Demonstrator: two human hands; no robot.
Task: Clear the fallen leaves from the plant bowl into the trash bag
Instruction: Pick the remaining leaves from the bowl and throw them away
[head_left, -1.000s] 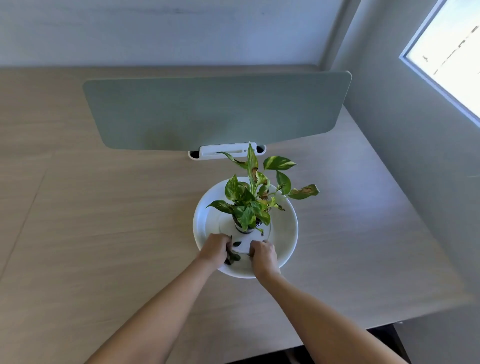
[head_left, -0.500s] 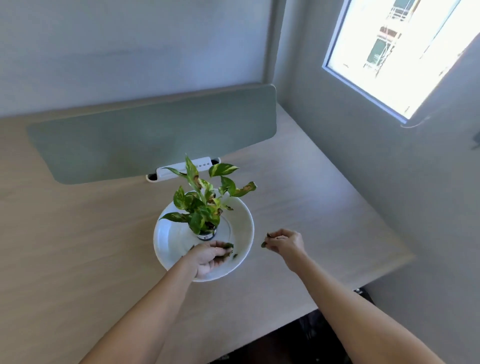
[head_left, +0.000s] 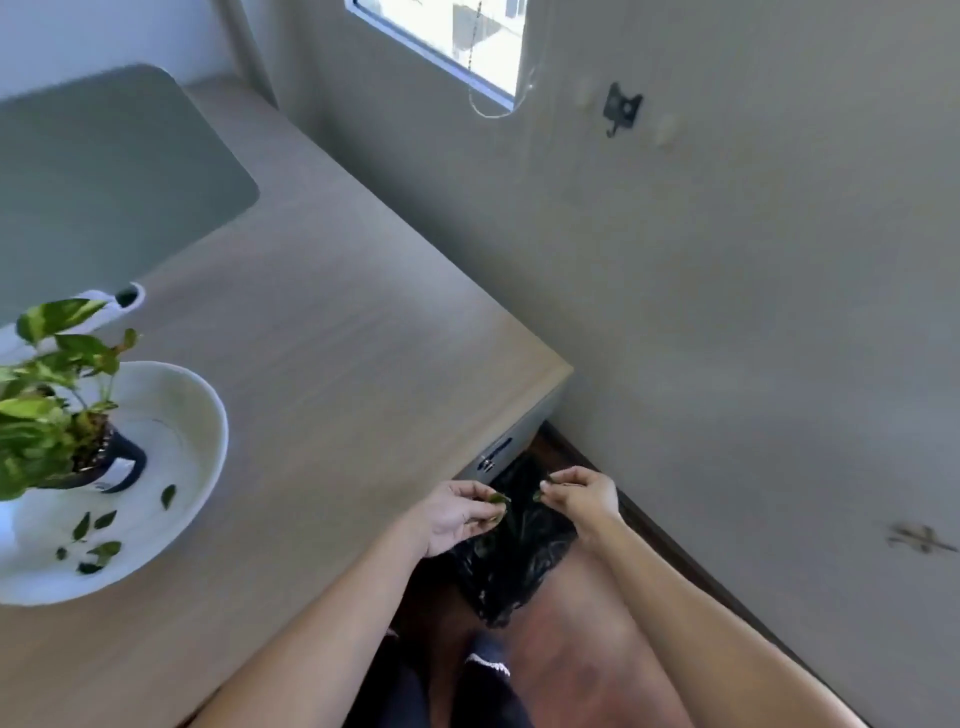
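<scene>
A white plant bowl sits at the left on the wooden table, with a small potted plant in a dark pot inside it. Several fallen leaves lie on the bowl's near side. A black trash bag lies on the floor past the table's right corner. My left hand pinches a leaf over the bag. My right hand pinches another small leaf just to the right, also above the bag.
The table edge ends close to the grey wall on the right. A grey-green panel stands on a white base at the back left. A black wall hook and a window sit above. My dark-clothed legs are below.
Both hands left the bowl with leaves and moved right, off the table to above the trash bag. My view swung right and down, so the bowl now sits at the left edge.
</scene>
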